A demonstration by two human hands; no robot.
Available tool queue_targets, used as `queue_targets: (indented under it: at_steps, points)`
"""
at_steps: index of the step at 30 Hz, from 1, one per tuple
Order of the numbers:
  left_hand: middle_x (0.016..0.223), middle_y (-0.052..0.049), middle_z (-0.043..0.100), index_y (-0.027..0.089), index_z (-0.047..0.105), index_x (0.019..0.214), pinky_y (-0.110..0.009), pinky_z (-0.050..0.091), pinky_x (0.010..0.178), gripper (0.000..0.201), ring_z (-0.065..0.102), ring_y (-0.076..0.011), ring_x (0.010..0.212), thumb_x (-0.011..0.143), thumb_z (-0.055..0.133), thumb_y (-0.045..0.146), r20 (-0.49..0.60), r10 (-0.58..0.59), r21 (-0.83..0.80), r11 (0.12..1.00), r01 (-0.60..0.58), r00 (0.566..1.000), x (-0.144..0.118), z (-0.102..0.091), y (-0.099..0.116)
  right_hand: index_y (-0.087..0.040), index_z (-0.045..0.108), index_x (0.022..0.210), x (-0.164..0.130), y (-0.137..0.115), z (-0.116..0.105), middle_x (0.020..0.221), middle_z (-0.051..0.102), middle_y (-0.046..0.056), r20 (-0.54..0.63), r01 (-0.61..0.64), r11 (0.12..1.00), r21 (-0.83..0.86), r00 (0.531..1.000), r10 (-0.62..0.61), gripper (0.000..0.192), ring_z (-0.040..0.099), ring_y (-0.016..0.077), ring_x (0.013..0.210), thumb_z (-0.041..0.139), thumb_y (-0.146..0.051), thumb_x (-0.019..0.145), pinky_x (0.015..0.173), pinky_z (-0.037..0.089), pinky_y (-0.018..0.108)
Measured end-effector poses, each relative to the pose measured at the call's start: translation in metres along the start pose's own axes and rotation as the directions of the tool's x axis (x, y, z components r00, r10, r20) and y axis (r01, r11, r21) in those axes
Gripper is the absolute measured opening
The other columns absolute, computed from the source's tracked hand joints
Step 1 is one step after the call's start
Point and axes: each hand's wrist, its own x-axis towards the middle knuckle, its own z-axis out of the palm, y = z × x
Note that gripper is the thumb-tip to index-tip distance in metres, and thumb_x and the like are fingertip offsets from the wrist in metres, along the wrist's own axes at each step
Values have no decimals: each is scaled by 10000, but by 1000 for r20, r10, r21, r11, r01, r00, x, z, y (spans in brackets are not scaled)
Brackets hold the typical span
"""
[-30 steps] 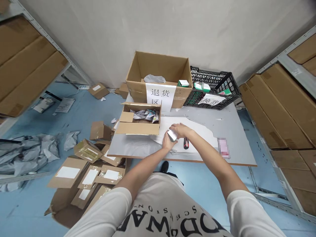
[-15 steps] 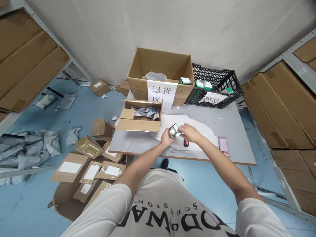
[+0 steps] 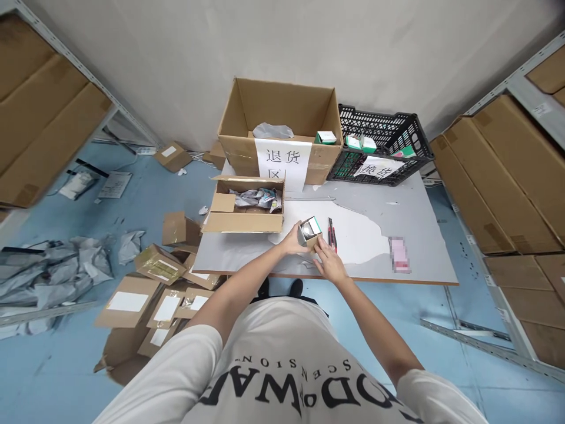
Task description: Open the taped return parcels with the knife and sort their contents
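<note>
A small open box (image 3: 311, 240) with white and green parts is between my hands above the table. A round silvery item (image 3: 308, 231) shows inside it. My left hand (image 3: 292, 241) is closed around the box's left side. My right hand (image 3: 330, 262) has its fingers against the lower right corner, by a brown flap. Just right of the box lies a red and black utility knife (image 3: 332, 234) on a white sheet (image 3: 359, 232). An open carton (image 3: 245, 222) holding crumpled grey plastic packaging (image 3: 256, 198) stands left of my hands.
A large cardboard box (image 3: 282, 106) with a paper sign stands at the back of the table (image 3: 428, 235). Beside it, a black plastic crate (image 3: 379, 123) holds small green-white boxes. A pink blurred item (image 3: 399, 254) lies right. Cartons (image 3: 128, 300) crowd the floor at left.
My right hand has moved down from the box's upper right side to its lower right corner. The box has turned, showing a brown flap, and the utility knife is now uncovered.
</note>
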Motion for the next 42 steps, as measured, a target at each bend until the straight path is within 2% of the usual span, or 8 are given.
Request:
queue_targets:
  at_steps: [5, 11, 18, 22, 26, 30, 39, 42]
  points:
    - [1351, -199, 455, 128, 326, 1353, -438, 340, 1052, 1054, 442, -317, 1259, 468, 849, 363, -57, 12, 86, 996, -7, 998, -5, 1, 10, -125, 473, 1318, -1, -4, -6, 1448, 386, 138, -29, -23, 1000, 19, 999, 24, 451, 350, 242, 1343, 369, -219, 890, 1074, 320, 431]
    - [1205, -119, 569, 174, 432, 1234, -389, 421, 965, 794, 543, -269, 1130, 539, 800, 280, -113, 81, 156, 986, -63, 990, -9, 8, 19, -158, 536, 1212, 40, -7, -48, 1210, 589, 135, -180, -324, 944, 66, 926, 331, 394, 554, 244, 1101, 353, -342, 916, 909, 430, 348]
    - [1176, -89, 587, 199, 450, 1197, -384, 432, 942, 761, 560, -264, 1102, 529, 806, 276, -92, 71, 158, 986, -55, 993, -10, 7, 22, -184, 569, 1103, 94, -21, -76, 1063, 633, 140, 12, -444, 884, -147, 893, 451, 303, 620, 263, 928, 461, -345, 870, 779, 455, 341]
    - [1149, -87, 596, 196, 454, 1183, -381, 445, 918, 756, 572, -262, 1074, 519, 806, 278, -90, 58, 183, 982, -40, 994, -8, 3, 24, -193, 639, 989, 96, 0, -81, 921, 692, 100, 18, -444, 893, 74, 896, 444, 227, 641, 241, 896, 490, -305, 860, 786, 473, 323]
    - [1150, -82, 595, 200, 464, 1174, -385, 450, 914, 775, 576, -263, 1063, 491, 819, 289, -51, 56, 194, 980, -45, 997, -6, -1, 22, -172, 641, 853, 92, 38, -75, 781, 686, 47, 197, -534, 566, 629, 813, 548, 114, 643, 147, 646, 596, -260, 795, 604, 517, 249]
    - [1162, -84, 589, 195, 457, 1186, -386, 464, 899, 780, 573, -261, 1066, 498, 812, 291, -17, 61, 165, 985, -57, 998, -5, -1, 19, -156, 597, 773, 84, 54, -55, 640, 641, 10, 378, -566, 219, 795, 744, 551, 71, 607, 102, 519, 644, -206, 751, 485, 485, 196]
    - [1186, -83, 584, 206, 459, 1202, -395, 465, 910, 780, 561, -265, 1098, 506, 807, 255, -27, 46, 123, 992, -42, 999, -4, 2, 16, -166, 569, 854, 78, 41, -36, 771, 658, 36, 294, -551, 269, 790, 725, 623, 141, 615, 127, 610, 588, -276, 768, 540, 481, 238]
    - [1184, -82, 589, 205, 460, 1210, -383, 471, 902, 791, 572, -262, 1082, 502, 811, 256, -40, 57, 109, 993, -52, 998, -4, 2, 15, -172, 559, 949, 77, 37, -51, 917, 656, 78, 71, -498, 474, 726, 740, 668, 212, 614, 194, 815, 561, -285, 769, 726, 493, 330]
